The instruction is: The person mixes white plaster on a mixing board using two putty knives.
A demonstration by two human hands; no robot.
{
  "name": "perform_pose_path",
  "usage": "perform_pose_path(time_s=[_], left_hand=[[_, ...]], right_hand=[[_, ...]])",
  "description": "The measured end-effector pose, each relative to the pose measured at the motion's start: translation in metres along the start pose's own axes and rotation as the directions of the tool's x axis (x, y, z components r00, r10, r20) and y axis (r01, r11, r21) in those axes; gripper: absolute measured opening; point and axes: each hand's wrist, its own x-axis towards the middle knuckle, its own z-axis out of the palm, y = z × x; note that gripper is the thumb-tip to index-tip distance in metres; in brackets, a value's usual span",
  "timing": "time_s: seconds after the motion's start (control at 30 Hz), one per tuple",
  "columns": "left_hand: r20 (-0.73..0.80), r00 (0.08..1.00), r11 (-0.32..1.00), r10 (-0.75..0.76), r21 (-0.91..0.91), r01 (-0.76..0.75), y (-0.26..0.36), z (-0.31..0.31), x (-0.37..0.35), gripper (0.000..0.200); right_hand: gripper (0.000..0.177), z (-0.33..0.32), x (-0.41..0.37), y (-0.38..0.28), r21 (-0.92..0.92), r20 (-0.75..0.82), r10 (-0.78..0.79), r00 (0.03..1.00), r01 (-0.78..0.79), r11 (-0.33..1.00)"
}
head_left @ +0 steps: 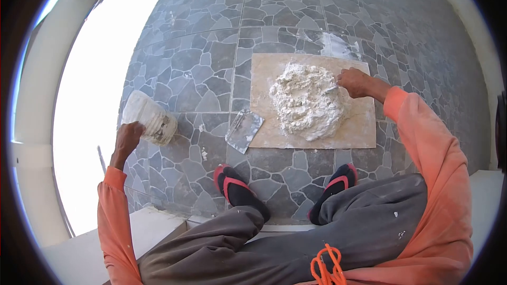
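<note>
A heap of wet-looking white plaster lies on a tan board on the floor. My right hand is closed at the heap's right edge, around what looks like the handle of a putty knife; only a bit of its blade shows against the plaster. Over on the left, my left hand grips the rim of a whitish, plaster-smeared bucket, which tilts on the tiles. The bucket's inside is mostly out of sight. A flat, stained metal scraper rests on the board's left corner, away from both hands.
Grey stone-pattern tiles cover the floor. White residue marks the tiles behind the board. My feet in black-and-red sandals stand just before the board. A bright edge runs along the left, a wall along the right.
</note>
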Motion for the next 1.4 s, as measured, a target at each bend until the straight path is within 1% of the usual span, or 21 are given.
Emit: perform_pose_path(time_s=[0.03,0.07,0.1,0.13,0.17,0.2,0.23,0.27,0.3,0.33,0.4,0.5,0.6,0.73,0.93,1.03,1.23,1.4], left_hand=[[0.063,0.997,0.998,-0.045,0.055,0.042,0.021,-0.011,0.002,0.020],[0.101,0.995,0.999,0.002,0.042,-0.006,0.033,-0.018,0.003,0.019],[0.085,0.991,0.990,0.103,0.091,-0.111,0.035,-0.019,0.007,0.017],[0.107,0.986,0.989,0.129,0.054,-0.135,0.048,-0.025,0.010,0.017],[0.143,0.981,0.989,0.128,0.058,-0.137,0.062,-0.031,0.013,0.016],[0.154,0.968,0.975,0.200,0.067,-0.212,0.070,-0.033,0.019,0.015],[0.168,0.947,0.954,0.274,0.072,-0.289,0.078,-0.033,0.025,0.014],[0.185,0.919,0.927,0.348,0.075,-0.367,0.088,-0.032,0.030,0.013],[0.191,0.883,0.881,0.428,0.128,-0.455,0.104,-0.035,0.032,0.010],[0.196,0.864,0.864,0.464,0.114,-0.490,0.120,-0.038,0.034,0.009],[0.204,0.818,0.823,0.538,0.082,-0.562,0.151,-0.043,0.039,0.008],[0.278,0.750,0.764,0.600,0.080,-0.640,0.193,-0.046,0.045,0.007],[0.360,0.663,0.687,0.657,0.078,-0.723,0.234,-0.044,0.052,0.008],[0.460,0.569,0.607,0.682,0.080,-0.791,0.285,-0.042,0.058,0.018],[0.474,0.427,0.467,0.770,0.037,-0.883,0.328,-0.028,0.070,0.023],[0.466,0.388,0.430,0.795,0.018,-0.903,0.341,-0.022,0.076,0.025],[0.537,0.348,0.382,0.768,0.050,-0.923,0.364,-0.017,0.087,0.031],[0.518,0.309,0.350,0.798,0.019,-0.936,0.375,-0.010,0.097,0.035]], right_hand=[[0.023,-0.004,0.001,-0.001,0.012,-0.018,-0.010,1.000,0.010,1.000],[0.023,-0.004,0.002,0.001,0.025,-0.035,-0.009,0.999,0.009,1.000],[0.023,-0.003,0.005,0.002,0.039,-0.050,-0.004,0.999,0.006,0.999],[0.023,-0.006,0.012,0.000,0.036,-0.055,-0.010,0.998,0.012,0.999],[0.023,-0.007,0.012,0.000,0.034,-0.049,-0.004,0.999,0.005,0.999],[0.023,-0.007,0.009,0.003,0.032,-0.038,0.010,0.999,-0.009,0.999],[0.023,-0.005,0.008,0.005,0.053,-0.086,-0.010,0.996,0.015,0.998],[0.023,-0.002,0.007,0.007,0.050,-0.100,-0.007,0.995,0.012,0.999],[0.023,0.001,0.008,0.009,0.047,-0.116,-0.003,0.993,0.008,0.999],[0.023,0.000,0.008,0.010,0.045,-0.133,0.001,0.991,0.005,0.999],[0.022,-0.004,0.008,0.011,0.045,-0.119,0.010,0.993,-0.005,0.999],[0.022,-0.011,0.005,0.014,0.053,-0.124,0.035,0.992,-0.029,0.998],[0.023,-0.014,0.002,0.015,0.054,-0.150,0.040,0.988,-0.032,0.998],[0.022,-0.010,-0.007,0.019,0.035,-0.148,0.046,0.988,-0.041,0.999],[0.019,-0.007,-0.022,0.017,0.050,-0.182,0.045,0.982,-0.037,0.998],[0.018,-0.004,-0.025,0.018,0.053,-0.159,0.076,0.984,-0.069,0.996],[0.017,-0.006,-0.028,0.022,0.084,-0.187,0.086,0.979,-0.071,0.994],[0.017,-0.008,-0.028,0.027,0.085,-0.184,0.105,0.977,-0.090,0.992]])
